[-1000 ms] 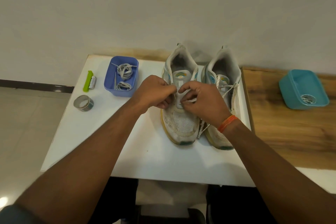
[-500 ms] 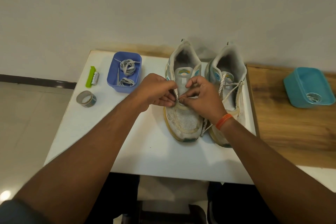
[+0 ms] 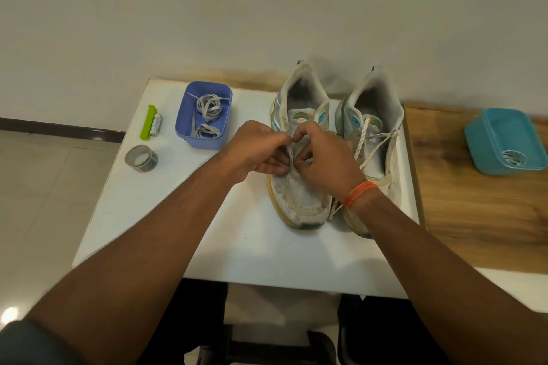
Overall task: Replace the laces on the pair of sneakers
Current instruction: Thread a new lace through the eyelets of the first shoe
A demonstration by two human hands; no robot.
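White sneakers, left one (image 3: pixel 299 198) and right one (image 3: pixel 375 127), are standing side by side near the white table (image 3: pixel 237 246)'s right edge, toes pointing toward the person, open tabletop lying in front. Left hand (image 3: pixel 255 148) and right hand (image 3: pixel 323 160) are pinching the left sneaker's lace (image 3: pixel 291 154).

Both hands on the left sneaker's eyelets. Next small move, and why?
Probably feed the lace end through the lowest eyelet. Both hands, left hand and right hand, pinch at the left sneaker, whose eyelet row above looks unlaced; the right sneaker already carries a loose lace.
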